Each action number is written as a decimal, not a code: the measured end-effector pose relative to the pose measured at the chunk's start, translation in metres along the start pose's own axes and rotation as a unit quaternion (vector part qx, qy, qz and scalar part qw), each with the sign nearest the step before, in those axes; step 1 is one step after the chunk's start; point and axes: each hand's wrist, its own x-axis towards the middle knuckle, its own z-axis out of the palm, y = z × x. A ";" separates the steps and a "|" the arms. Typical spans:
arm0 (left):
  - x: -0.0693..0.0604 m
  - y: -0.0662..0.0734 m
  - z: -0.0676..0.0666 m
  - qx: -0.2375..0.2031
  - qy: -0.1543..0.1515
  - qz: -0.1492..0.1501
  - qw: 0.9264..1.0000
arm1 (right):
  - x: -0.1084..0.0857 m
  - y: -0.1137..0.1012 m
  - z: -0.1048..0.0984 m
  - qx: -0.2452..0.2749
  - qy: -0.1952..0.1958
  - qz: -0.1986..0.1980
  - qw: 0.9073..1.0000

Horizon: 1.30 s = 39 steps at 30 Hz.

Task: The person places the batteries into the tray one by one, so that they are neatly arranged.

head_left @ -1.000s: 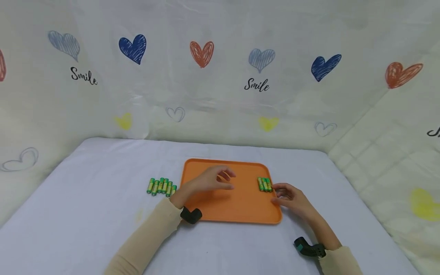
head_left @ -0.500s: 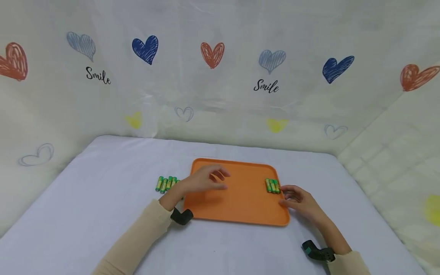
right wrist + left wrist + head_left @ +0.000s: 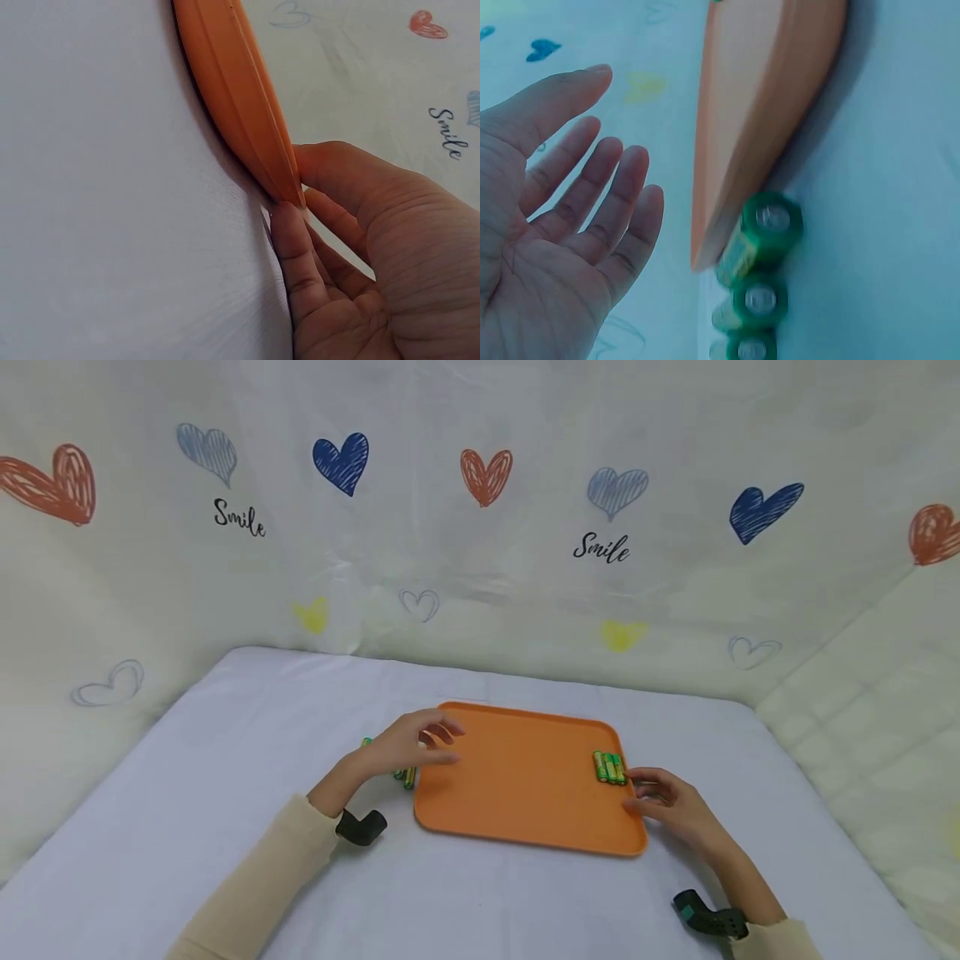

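An orange tray (image 3: 525, 785) lies on the table. Several green batteries (image 3: 610, 767) sit side by side within its right edge. My right hand (image 3: 675, 806) holds the tray's right rim; in the right wrist view the thumb lies over the rim (image 3: 232, 90) and the other fingers are at its outer side. Above the tray's left edge hovers my left hand (image 3: 408, 742), its fingers loosely bent around nothing. Beneath it, a second group of batteries (image 3: 409, 778) lies beside the tray, partly hidden by the hand. The left wrist view shows the ends of these batteries (image 3: 759, 300) close to the tray.
A white cloth (image 3: 480, 893) covers the table. Behind it hangs a pale backdrop (image 3: 525, 577) with printed hearts and the word "Smile". Each wrist carries a black strapped device (image 3: 362, 828).
My left hand has moved left from over the tray's middle to its left edge, now covering most of the outside batteries. The right hand stays on the rim. The head view has shifted left.
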 end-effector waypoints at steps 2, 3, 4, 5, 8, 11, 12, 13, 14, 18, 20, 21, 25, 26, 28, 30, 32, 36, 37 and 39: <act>-0.004 -0.003 -0.005 0.001 0.005 -0.002 1.000 | 0.000 0.000 -0.001 -0.001 0.001 0.002 1.000; -0.006 -0.004 -0.008 0.002 0.007 -0.004 1.000 | 0.000 0.000 -0.002 -0.001 0.000 0.003 1.000; -0.009 -0.006 -0.011 0.005 0.011 -0.007 1.000 | 0.000 0.000 -0.002 -0.002 0.001 0.004 1.000; -0.011 -0.007 -0.014 0.008 0.013 -0.011 1.000 | 0.000 0.001 -0.002 -0.002 0.001 0.005 1.000; -0.021 -0.010 -0.022 0.018 0.026 -0.023 0.999 | -0.001 0.001 -0.003 -0.002 0.002 0.010 1.000; -0.031 -0.015 -0.029 0.021 0.036 -0.033 0.999 | -0.002 0.001 -0.004 -0.007 0.002 0.015 1.000; -0.035 -0.017 -0.031 0.022 0.040 -0.036 0.998 | -0.002 0.002 -0.004 -0.008 0.003 0.018 1.000; -0.038 -0.019 -0.033 0.023 0.044 -0.038 0.998 | -0.003 0.002 -0.004 -0.009 0.003 0.018 1.000; -0.041 -0.021 -0.035 0.024 0.048 -0.039 0.998 | -0.003 0.002 -0.004 -0.009 0.004 0.020 1.000; -0.053 -0.028 -0.044 0.033 0.065 -0.044 0.996 | -0.003 0.003 -0.004 -0.011 0.005 0.015 1.000; -0.057 -0.031 -0.048 0.039 0.071 -0.049 0.996 | -0.003 0.003 -0.004 -0.007 0.004 0.012 1.000; -0.059 -0.033 -0.050 0.040 0.073 -0.052 0.995 | -0.003 0.004 -0.004 -0.008 0.003 0.011 1.000; -0.065 -0.037 -0.058 0.044 0.072 -0.065 0.994 | -0.002 0.005 -0.003 -0.002 0.003 0.008 1.000; -0.067 -0.038 -0.060 0.045 0.070 -0.069 0.994 | -0.001 0.005 -0.003 0.000 0.002 0.007 1.000; -0.071 -0.040 -0.063 0.044 0.065 -0.076 0.994 | -0.001 0.005 -0.002 0.000 0.000 0.003 1.000; -0.075 -0.042 -0.066 0.047 0.058 -0.082 0.994 | -0.001 0.004 -0.001 0.003 0.000 0.004 1.000; -0.078 -0.045 -0.068 0.052 0.053 -0.091 0.993 | 0.000 0.004 -0.001 0.004 -0.001 0.001 1.000; -0.082 -0.050 -0.069 0.064 0.044 -0.105 0.991 | 0.001 0.003 0.000 0.004 -0.001 0.000 1.000; -0.082 -0.051 -0.070 0.066 0.041 -0.108 0.991 | 0.001 0.003 0.001 0.005 -0.001 0.002 1.000; -0.083 -0.051 -0.070 0.070 0.034 -0.111 0.991 | 0.001 0.002 0.001 0.003 -0.001 0.003 1.000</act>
